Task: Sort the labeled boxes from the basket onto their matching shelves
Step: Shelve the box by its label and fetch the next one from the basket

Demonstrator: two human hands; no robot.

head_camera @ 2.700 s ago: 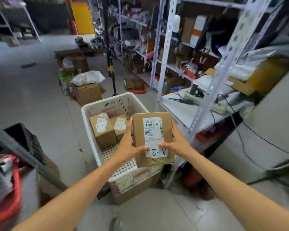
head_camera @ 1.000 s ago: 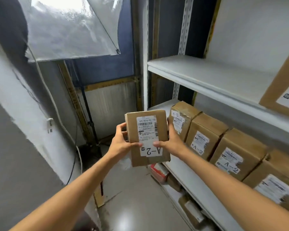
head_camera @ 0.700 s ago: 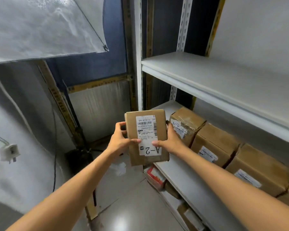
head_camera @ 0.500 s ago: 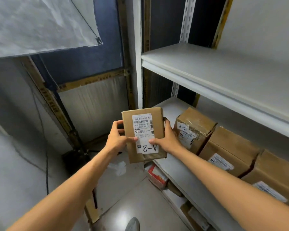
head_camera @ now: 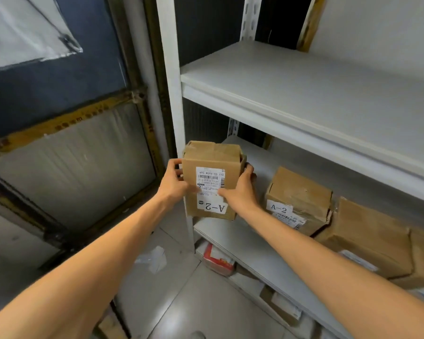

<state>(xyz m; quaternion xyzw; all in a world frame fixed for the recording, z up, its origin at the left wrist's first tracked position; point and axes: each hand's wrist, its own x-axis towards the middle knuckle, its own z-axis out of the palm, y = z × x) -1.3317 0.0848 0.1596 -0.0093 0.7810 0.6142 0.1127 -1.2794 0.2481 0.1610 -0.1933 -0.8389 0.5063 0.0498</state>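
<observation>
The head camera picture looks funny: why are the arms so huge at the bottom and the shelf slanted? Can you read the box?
Head view: the wide-angle lens stretches the edges, so the forearms balloon and the upper shelf slants; head view, centre: the held box is fairly sharp, its A-2 label readable, small print smeared; head view, bottom: soft glare on the floor.

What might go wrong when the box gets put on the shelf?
1. The box is at the front left corner of the shelf. If it is let go too soon, it might tip off onto the floor.
2. It is close to the white post and could bump it going in.
3. The right hand has fingers round the side that faces the next box. Sliding the box that way could pinch them.
</observation>
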